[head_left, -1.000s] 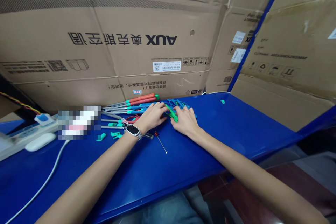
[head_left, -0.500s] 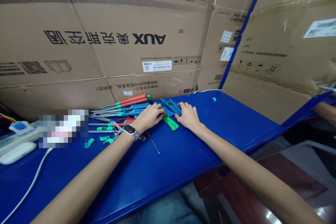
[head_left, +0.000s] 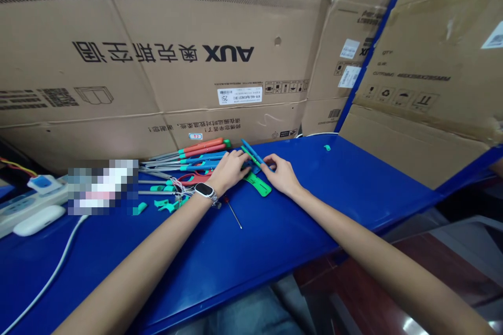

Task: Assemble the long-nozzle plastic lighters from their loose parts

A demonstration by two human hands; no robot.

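Note:
My right hand [head_left: 281,174] pinches a long blue plastic handle shell [head_left: 252,153], tilted up off the table with a green edge beside it. Close by on the left, my left hand [head_left: 231,171] has its fingers curled down over the small pile; whatever they grip is hidden. Below and between the hands lies a bright green plastic handle shell [head_left: 258,185], partly covered at its upper end. Other blue pieces under the fingers are only partly visible. A screwdriver [head_left: 234,214] with a red handle rests near my left wrist.
Long lighters with orange handles [head_left: 204,147] and blue handles lie by the cardboard wall [head_left: 165,78]. Teal trigger pieces [head_left: 165,204] and thin wires are left of my wrist. A power strip [head_left: 31,209] and white cable [head_left: 58,261] occupy the table's left side.
My right hand has lifted the blue handle shell from the pile and turned it up at an angle. My left hand stays at the pile. The view has shifted slightly.

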